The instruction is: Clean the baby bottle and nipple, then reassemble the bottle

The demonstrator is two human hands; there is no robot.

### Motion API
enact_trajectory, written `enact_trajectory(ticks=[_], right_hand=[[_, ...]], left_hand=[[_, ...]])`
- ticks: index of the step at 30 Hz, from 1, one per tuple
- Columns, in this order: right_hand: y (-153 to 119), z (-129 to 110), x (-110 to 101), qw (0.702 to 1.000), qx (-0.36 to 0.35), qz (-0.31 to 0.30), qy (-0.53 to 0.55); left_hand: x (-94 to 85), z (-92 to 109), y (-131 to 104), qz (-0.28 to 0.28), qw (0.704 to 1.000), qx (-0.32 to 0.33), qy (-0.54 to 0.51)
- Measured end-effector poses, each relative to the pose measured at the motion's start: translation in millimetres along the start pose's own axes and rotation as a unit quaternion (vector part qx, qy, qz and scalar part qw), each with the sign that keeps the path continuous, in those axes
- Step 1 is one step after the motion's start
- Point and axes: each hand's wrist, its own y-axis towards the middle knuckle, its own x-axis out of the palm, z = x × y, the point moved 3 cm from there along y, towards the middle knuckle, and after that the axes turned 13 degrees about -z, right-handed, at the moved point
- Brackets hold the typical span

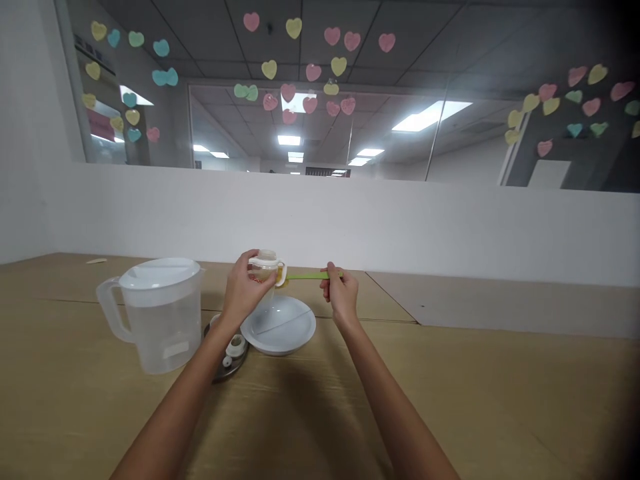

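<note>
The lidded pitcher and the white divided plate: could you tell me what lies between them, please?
In the head view, between the pitcher and the divided plate lie a dark round tray with small white parts and the left hand's forearm.

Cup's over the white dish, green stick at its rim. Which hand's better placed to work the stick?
Probably right: the right hand already pinches the green stick, while the left hand holds the small cup.

Pale wooden bench (pixel 500 400), low white partition wall (pixel 400 220) behind it, glass panel (pixel 225 120) dotted with pastel heart stickers (pixel 294 27), lit ceiling panels (pixel 430 115) beyond
</note>
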Motion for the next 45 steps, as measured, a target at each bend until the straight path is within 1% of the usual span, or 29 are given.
enact_trajectory(ticks=[3, 6, 9, 11, 14, 17, 21, 24, 27, 31, 34, 37, 40, 43, 45], right_hand=[[3.7, 9.1, 1.7, 0.999, 0.016, 0.011, 0.034], [5.0, 4.2, 0.0, 0.999, -0.015, 0.023, 0.044], [3.3, -10.2, -7.4, 0.995, -0.059, 0.059, 0.055], [-0.5, -23.9, -13.7, 0.989, -0.098, 0.093, 0.062], [-10.2, -46.5, -18.6, 0.979, -0.156, 0.120, 0.054], [-20.2, -63.1, -15.3, 0.978, -0.183, 0.101, 0.015], [-26.5, -70.4, -10.4, 0.976, -0.199, 0.071, -0.041], [-26.6, -71.5, -10.3, 0.975, -0.204, 0.051, -0.069], [-27.8, -75.5, -11.6, 0.971, -0.210, 0.046, -0.103], [-29.5, -80.9, -13.7, 0.973, -0.203, 0.036, -0.107], [-27.6, -78.6, -14.9, 0.977, -0.192, 0.028, -0.085], [-25.0, -67.6, -11.0, 0.985, -0.161, 0.023, -0.048], [-26.8, -56.4, 2.3, 0.988, -0.144, -0.006, -0.055], [-32.3, -55.9, 15.6, 0.981, -0.162, -0.047, -0.096], [-34.2, -58.9, 20.2, 0.976, -0.157, -0.109, -0.101]], left_hand=[[-1.1, -4.0, 4.2, -0.031, 0.999, -0.021, -0.005], [-7.5, -1.5, 4.7, -0.052, 0.998, -0.022, -0.028], [-19.2, 4.4, 4.7, -0.045, 0.998, -0.022, -0.033], [-26.3, 8.8, 4.1, -0.048, 0.999, -0.013, 0.005], [-28.7, 14.9, 1.4, -0.097, 0.989, 0.032, 0.105], [-23.7, 18.2, -2.8, -0.152, 0.968, 0.079, 0.184], [-20.6, 16.8, -5.6, -0.192, 0.952, 0.083, 0.225], [-24.2, 16.6, -5.7, -0.197, 0.947, 0.095, 0.234], [-25.7, 20.8, -6.7, -0.201, 0.941, 0.110, 0.249], [-18.5, 34.4, -11.0, -0.198, 0.923, 0.151, 0.294], [-10.5, 43.2, -14.3, -0.207, 0.911, 0.182, 0.307], [-6.2, 48.3, -16.0, -0.211, 0.918, 0.186, 0.279], [-2.7, 52.4, -18.1, -0.217, 0.928, 0.189, 0.238], [1.8, 51.8, -19.3, -0.237, 0.929, 0.191, 0.211], [2.4, 46.6, -17.9, -0.241, 0.933, 0.183, 0.194]])
